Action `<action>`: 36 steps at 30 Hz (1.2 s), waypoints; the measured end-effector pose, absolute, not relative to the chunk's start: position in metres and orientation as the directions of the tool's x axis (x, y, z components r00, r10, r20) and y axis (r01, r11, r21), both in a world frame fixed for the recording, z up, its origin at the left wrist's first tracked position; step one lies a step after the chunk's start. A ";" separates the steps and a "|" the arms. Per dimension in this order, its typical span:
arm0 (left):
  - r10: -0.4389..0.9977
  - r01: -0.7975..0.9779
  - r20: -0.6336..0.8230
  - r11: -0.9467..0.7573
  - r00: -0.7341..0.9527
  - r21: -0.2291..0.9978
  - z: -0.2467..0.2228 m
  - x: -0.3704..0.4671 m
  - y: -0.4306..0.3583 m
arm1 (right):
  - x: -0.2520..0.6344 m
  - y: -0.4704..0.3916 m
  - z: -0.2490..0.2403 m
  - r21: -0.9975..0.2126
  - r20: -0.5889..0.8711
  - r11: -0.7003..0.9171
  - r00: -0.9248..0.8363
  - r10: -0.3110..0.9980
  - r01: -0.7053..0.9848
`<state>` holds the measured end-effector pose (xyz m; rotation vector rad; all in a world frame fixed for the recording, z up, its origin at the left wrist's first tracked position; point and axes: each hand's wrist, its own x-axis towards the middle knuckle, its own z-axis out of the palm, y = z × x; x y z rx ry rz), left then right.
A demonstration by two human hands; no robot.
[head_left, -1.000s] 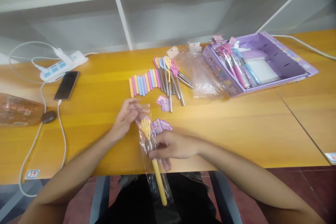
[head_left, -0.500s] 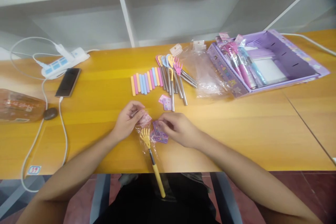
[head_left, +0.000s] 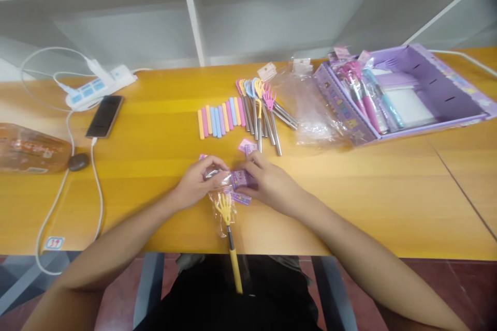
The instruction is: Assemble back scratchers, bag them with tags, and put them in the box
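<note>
Head view is showing both hands meeting over the near middle of the table (head_left: 388, 207): the left hand (head_left: 196, 186) is pinching the top of a clear plastic sleeve (head_left: 217, 194) with fingers closed on it, while the right hand (head_left: 272, 186) is closing its grip on the purple header card (head_left: 243, 180) at the sleeve's mouth. Inside the sleeve a yellow back scratcher (head_left: 229, 227) is lying with its claw just below the hands and its handle hanging past the table edge toward the person's lap. Behind the hands, loose scratchers (head_left: 260, 114) and coloured handle sleeves (head_left: 219, 120) are lying in a row, with empty bags (head_left: 310, 108) and a purple box (head_left: 427, 98) further right (a phone (head_left: 104, 116) and power strip (head_left: 99, 88) are sitting far left). Since the handle is overhanging unsupported, a slipped pinch could be letting the scratcher slide out or drop; pulling the card unevenly could be tearing the thin sleeve.
</note>
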<state>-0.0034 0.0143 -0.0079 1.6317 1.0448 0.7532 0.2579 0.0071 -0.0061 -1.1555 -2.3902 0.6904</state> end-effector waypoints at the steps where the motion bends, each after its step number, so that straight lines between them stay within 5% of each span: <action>1: 0.891 0.263 -0.002 -0.132 0.455 0.956 -0.006 -0.003 0.013 | 0.258 0.008 -0.006 -0.603 0.144 0.525 -0.565 0.812 0.601; 6: 0.821 0.211 0.053 -0.208 0.568 0.955 0.002 0.000 0.004 | 0.258 0.011 -0.004 -0.713 0.183 0.466 -0.502 0.845 0.524; 12: 0.850 0.095 -0.057 0.009 0.524 0.995 -0.010 0.002 0.002 | 0.255 0.010 -0.001 -0.780 0.330 0.451 -0.327 0.886 0.435; 17: 0.892 0.087 -0.067 0.031 0.448 0.996 -0.013 0.001 0.005 | 0.253 0.002 0.003 -0.819 0.447 0.508 -0.259 0.856 0.266; 23: 0.889 0.043 -0.079 0.066 0.452 0.997 -0.010 0.002 0.005 | 0.251 -0.005 0.000 -0.480 0.662 0.839 -0.522 0.538 0.255; 27: 0.895 -0.017 -0.057 0.072 0.442 0.997 -0.009 0.000 0.003 | 0.247 -0.007 0.001 -0.328 0.736 0.899 -0.517 0.436 0.291; 36: 0.877 -0.251 0.092 0.033 0.471 0.967 -0.005 0.010 -0.008 | 0.247 0.004 0.007 -0.657 0.637 0.660 -0.201 0.745 0.363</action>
